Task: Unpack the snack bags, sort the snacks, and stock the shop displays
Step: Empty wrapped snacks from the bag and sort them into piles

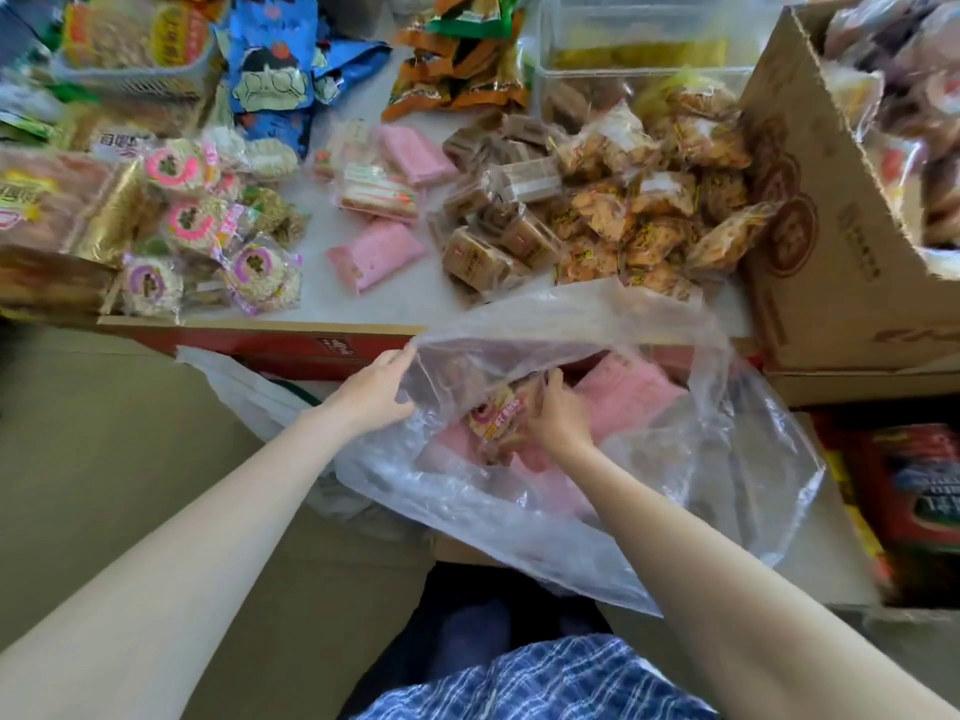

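Observation:
A large clear plastic bag (597, 506) lies open in front of me, below the table's edge. My left hand (376, 389) grips its rim at the left and holds the mouth up. My right hand (553, 413) is inside the bag, fingers curled round a brown snack packet (501, 415) with a pink and yellow label. Pink wrapped snacks (623, 402) lie under it in the bag. On the white table (405, 298) the snacks lie in groups: round pink-ringed cakes (208, 236), pink packets (374, 254), brown bars (498, 220), orange crackers (654, 210).
A big cardboard box (831, 226) full of packets stands at the right. A clear tub (639, 49), blue bags (275, 70) and orange bags (457, 70) are at the back. A red carton (311, 350) fronts the table; red boxes (914, 501) sit lower right.

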